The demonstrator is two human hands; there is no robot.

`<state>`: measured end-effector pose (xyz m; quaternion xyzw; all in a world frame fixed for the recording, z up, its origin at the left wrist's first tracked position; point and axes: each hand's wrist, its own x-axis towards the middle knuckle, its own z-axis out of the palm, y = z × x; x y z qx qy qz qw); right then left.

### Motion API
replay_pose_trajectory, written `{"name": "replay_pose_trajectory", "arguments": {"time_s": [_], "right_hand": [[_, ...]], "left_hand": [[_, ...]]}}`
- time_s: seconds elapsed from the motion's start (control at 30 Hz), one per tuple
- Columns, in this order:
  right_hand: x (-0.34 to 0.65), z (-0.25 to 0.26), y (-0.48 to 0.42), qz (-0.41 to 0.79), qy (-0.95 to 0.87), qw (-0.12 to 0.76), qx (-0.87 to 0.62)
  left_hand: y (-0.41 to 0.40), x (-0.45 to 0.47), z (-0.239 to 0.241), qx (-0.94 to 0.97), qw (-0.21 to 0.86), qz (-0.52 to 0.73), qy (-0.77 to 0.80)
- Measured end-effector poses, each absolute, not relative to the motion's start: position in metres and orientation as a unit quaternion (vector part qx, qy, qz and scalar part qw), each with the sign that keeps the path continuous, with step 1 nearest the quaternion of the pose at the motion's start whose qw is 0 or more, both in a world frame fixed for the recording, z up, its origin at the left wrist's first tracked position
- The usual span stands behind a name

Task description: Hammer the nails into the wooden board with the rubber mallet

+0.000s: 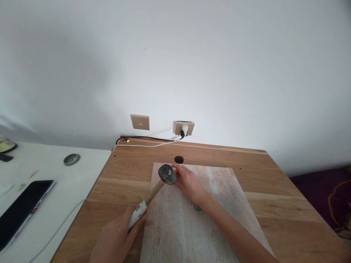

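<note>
My left hand (120, 230) is wrapped round the white-covered grip of a hammer (167, 174). The hammer has a wooden shaft and a dark, worn head, raised up and to the right over a whitish, scuffed wooden board (175, 226). Just behind the hammer head is my right hand (189, 180), its fingers drawn together near the board's far edge. The head covers the fingertips, so what they pinch, if anything, is hidden. Several nails (197, 209) lie in a small bunch on the board beside my right wrist.
The board rests on a wooden desk (123, 182) with a round cable hole (179, 159). Cables run along its back to a wall socket (184, 128). On the left, a white table (63, 182) holds a phone-like black device (24, 204) and a grey ring (71, 159).
</note>
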<state>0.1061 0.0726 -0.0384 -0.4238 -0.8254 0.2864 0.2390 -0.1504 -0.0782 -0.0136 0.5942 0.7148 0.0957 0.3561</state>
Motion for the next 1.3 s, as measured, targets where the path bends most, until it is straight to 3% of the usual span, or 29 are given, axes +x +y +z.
{"name": "replay_pose_trajectory", "arguments": {"time_s": [0.37, 0.73, 0.97, 1.13, 1.3], "right_hand": [[0.168, -0.016, 0.047, 0.278, -0.823, 0.214, -0.447], [0.159, 0.002, 0.010, 0.217, -0.891, 0.051, -0.395], [0.151, -0.008, 0.038, 0.347, -0.841, 0.179, -0.374], [0.140, -0.022, 0.062, 0.305, -0.816, 0.252, -0.422], [0.126, -0.032, 0.069, 0.253, -0.825, 0.253, -0.438]], "left_hand": [[-0.066, -0.136, -0.004, 0.623, 0.313, -0.006, 0.717], [-0.071, -0.138, -0.013, 0.599, 0.302, 0.025, 0.741], [-0.077, -0.150, -0.014, 0.576, 0.294, 0.058, 0.760], [-0.080, -0.153, -0.015, 0.561, 0.311, 0.064, 0.764], [-0.083, -0.151, -0.017, 0.565, 0.323, 0.067, 0.756]]}}
